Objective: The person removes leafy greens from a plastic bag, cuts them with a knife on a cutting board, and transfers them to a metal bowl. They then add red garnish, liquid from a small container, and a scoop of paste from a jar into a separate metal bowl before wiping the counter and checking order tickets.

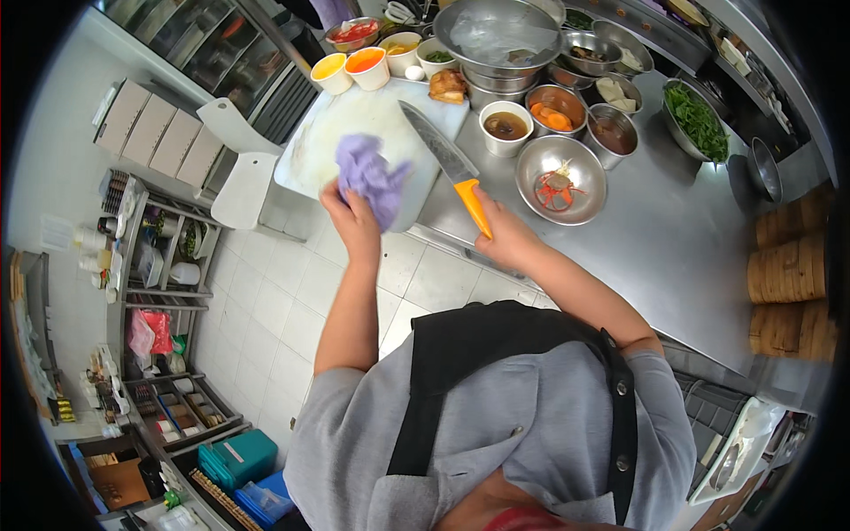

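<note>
My left hand (351,217) is closed on a crumpled purple cloth (372,181), held over the near part of a white cutting board (310,133). In my right hand (506,234) is a kitchen knife (443,146) with an orange handle, its wide blade pointing away and to the left over the board's right edge. A browned piece of food (447,86) lies at the far right corner of the board. Closest to the knife handle on the right stands a steel bowl (584,190) with thin red and pale strips inside.
White tubs of yellow (330,74) and orange (367,69) food line the board's far edge. A large steel bowl (496,35), a cup of brown liquid (506,129) and a bowl of greens (697,122) stand on the steel counter (655,265). Bamboo steamers (786,274) are stacked at right.
</note>
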`<state>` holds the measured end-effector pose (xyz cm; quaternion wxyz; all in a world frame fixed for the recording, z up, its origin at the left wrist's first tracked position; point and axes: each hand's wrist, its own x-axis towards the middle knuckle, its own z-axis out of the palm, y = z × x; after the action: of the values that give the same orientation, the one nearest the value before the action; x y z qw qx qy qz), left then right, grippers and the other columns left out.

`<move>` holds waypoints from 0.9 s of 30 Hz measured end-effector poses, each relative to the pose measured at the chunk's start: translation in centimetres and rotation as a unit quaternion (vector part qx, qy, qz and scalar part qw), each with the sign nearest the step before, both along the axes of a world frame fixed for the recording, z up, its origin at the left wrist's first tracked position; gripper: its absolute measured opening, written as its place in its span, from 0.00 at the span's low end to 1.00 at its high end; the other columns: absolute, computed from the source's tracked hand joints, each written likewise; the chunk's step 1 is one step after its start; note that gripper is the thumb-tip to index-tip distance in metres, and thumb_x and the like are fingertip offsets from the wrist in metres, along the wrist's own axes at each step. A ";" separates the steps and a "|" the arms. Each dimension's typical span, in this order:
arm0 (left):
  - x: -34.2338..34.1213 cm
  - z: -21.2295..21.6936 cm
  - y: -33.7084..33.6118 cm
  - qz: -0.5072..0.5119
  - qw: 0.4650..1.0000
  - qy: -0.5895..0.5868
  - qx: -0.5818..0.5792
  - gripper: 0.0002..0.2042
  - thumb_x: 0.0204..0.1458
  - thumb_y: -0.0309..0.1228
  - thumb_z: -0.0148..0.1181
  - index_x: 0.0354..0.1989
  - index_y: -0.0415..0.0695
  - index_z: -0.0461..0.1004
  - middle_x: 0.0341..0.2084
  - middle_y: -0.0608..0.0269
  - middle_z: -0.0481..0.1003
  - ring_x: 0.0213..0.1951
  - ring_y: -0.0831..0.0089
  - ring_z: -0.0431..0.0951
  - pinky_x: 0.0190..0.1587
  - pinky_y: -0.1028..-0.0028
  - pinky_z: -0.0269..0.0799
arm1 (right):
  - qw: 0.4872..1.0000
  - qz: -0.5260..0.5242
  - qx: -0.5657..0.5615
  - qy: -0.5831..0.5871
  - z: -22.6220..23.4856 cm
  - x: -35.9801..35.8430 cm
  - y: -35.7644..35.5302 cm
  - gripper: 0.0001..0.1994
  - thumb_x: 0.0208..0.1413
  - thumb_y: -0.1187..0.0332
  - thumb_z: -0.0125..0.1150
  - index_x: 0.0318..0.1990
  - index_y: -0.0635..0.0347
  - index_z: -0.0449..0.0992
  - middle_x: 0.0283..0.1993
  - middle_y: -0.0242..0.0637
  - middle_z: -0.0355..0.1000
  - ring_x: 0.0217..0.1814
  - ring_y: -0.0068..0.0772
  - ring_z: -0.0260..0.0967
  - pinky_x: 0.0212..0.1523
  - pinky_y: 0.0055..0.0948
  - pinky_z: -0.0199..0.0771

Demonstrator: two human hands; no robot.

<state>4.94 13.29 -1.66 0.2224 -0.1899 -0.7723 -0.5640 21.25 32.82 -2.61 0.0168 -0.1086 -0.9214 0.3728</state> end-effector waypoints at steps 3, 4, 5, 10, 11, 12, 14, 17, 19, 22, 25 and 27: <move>-2.5 3.3 1.1 -0.110 0.993 -0.046 0.017 0.18 0.55 0.28 0.49 0.55 0.38 0.64 0.50 0.47 0.67 0.47 0.60 0.70 0.53 0.65 0.61 | 0.996 0.062 0.006 -0.058 2.0 -1.6 -2.1 0.41 0.46 0.71 0.55 0.68 0.62 0.43 0.53 0.56 0.63 0.51 0.55 0.67 0.50 0.44 0.68; -4.9 0.5 1.0 -0.121 0.982 -0.035 -0.143 0.20 0.56 0.31 0.49 0.58 0.42 0.63 0.56 0.47 0.62 0.55 0.54 0.63 0.58 0.61 0.57 | 0.996 0.069 0.009 -0.055 2.0 -2.7 -3.1 0.41 0.46 0.71 0.55 0.68 0.62 0.43 0.53 0.56 0.63 0.51 0.55 0.67 0.50 0.44 0.68; -6.7 -2.2 0.7 -0.130 0.944 -0.025 -0.301 0.22 0.56 0.35 0.49 0.61 0.47 0.62 0.63 0.48 0.57 0.63 0.48 0.57 0.63 0.56 0.53 | 0.992 0.109 0.008 -0.064 1.7 -3.8 -4.1 0.41 0.46 0.71 0.55 0.68 0.61 0.43 0.52 0.56 0.64 0.50 0.55 0.67 0.50 0.44 0.68; -3.1 -3.7 5.0 -0.047 0.863 -0.114 -0.490 0.26 0.55 0.52 0.45 0.63 0.64 0.60 0.69 0.56 0.43 0.69 0.42 0.33 0.61 0.33 0.29 | 0.989 0.110 0.034 -0.093 -0.2 -4.6 -5.0 0.39 0.46 0.71 0.54 0.68 0.60 0.43 0.52 0.56 0.64 0.50 0.55 0.67 0.50 0.43 0.69; -3.9 -4.1 4.9 -0.047 0.863 -0.117 -0.489 0.26 0.55 0.52 0.45 0.63 0.64 0.60 0.69 0.56 0.43 0.69 0.42 0.33 0.61 0.33 0.29 | 0.988 0.107 0.043 -0.105 -0.1 -4.1 -4.6 0.40 0.46 0.72 0.53 0.68 0.60 0.43 0.52 0.57 0.64 0.51 0.54 0.67 0.50 0.43 0.68; -4.7 -3.7 5.1 -0.056 0.861 -0.132 -0.488 0.25 0.56 0.51 0.45 0.63 0.65 0.60 0.69 0.56 0.42 0.69 0.43 0.34 0.63 0.36 0.30 | 0.987 0.100 0.052 -0.118 0.0 -3.0 -3.9 0.40 0.46 0.74 0.53 0.68 0.61 0.43 0.52 0.57 0.64 0.51 0.54 0.67 0.50 0.43 0.68; -7.7 -3.9 4.5 -0.057 0.861 -0.147 -0.484 0.24 0.56 0.50 0.44 0.62 0.66 0.61 0.69 0.56 0.41 0.69 0.43 0.35 0.64 0.39 0.32 | 0.984 0.111 0.048 -0.129 0.4 -0.5 -3.3 0.40 0.46 0.74 0.53 0.68 0.59 0.42 0.53 0.57 0.63 0.52 0.54 0.66 0.50 0.43 0.68; -12.7 -5.6 3.0 -0.005 0.892 -0.093 -0.442 0.20 0.54 0.41 0.50 0.54 0.50 0.67 0.58 0.54 0.62 0.58 0.47 0.61 0.56 0.49 0.58 | 0.984 0.138 -0.030 -0.106 1.4 5.1 -1.4 0.41 0.47 0.77 0.54 0.69 0.54 0.41 0.56 0.57 0.62 0.55 0.55 0.65 0.53 0.42 0.66; -16.1 -5.5 2.5 0.049 0.908 -0.074 -0.409 0.15 0.52 0.36 0.54 0.46 0.42 0.69 0.47 0.55 0.71 0.47 0.50 0.70 0.49 0.56 0.68 | 0.985 0.130 -0.077 -0.078 1.8 9.0 0.0 0.41 0.48 0.76 0.54 0.69 0.52 0.41 0.58 0.56 0.61 0.57 0.54 0.63 0.56 0.39 0.64; -20.3 -4.6 3.1 0.106 0.929 0.002 -0.355 0.11 0.52 0.32 0.53 0.41 0.40 0.71 0.44 0.54 0.73 0.44 0.50 0.71 0.48 0.58 0.69 | 0.989 0.029 -0.121 -0.079 1.0 13.4 0.4 0.41 0.47 0.76 0.53 0.69 0.53 0.41 0.59 0.57 0.60 0.58 0.54 0.63 0.58 0.38 0.62; -22.8 -5.8 3.5 0.083 0.917 0.041 -0.387 0.10 0.53 0.31 0.52 0.41 0.40 0.71 0.43 0.52 0.73 0.43 0.49 0.71 0.47 0.57 0.68 | 0.989 -0.037 -0.136 -0.048 2.6 12.9 -0.2 0.41 0.46 0.76 0.53 0.69 0.55 0.41 0.59 0.57 0.60 0.58 0.55 0.63 0.57 0.37 0.62; -20.9 -7.5 5.0 0.105 0.923 0.095 -0.358 0.11 0.51 0.29 0.52 0.41 0.36 0.71 0.39 0.44 0.74 0.40 0.45 0.72 0.46 0.54 0.66 | 0.992 -0.039 -0.117 0.011 2.4 10.8 -0.7 0.41 0.46 0.76 0.53 0.69 0.57 0.41 0.58 0.58 0.61 0.57 0.54 0.63 0.57 0.37 0.63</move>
<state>-15.95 18.34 -9.16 0.2698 -0.2275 -0.9134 -0.2027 32.05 32.16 -0.23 0.0282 -0.1414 -0.8662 0.4784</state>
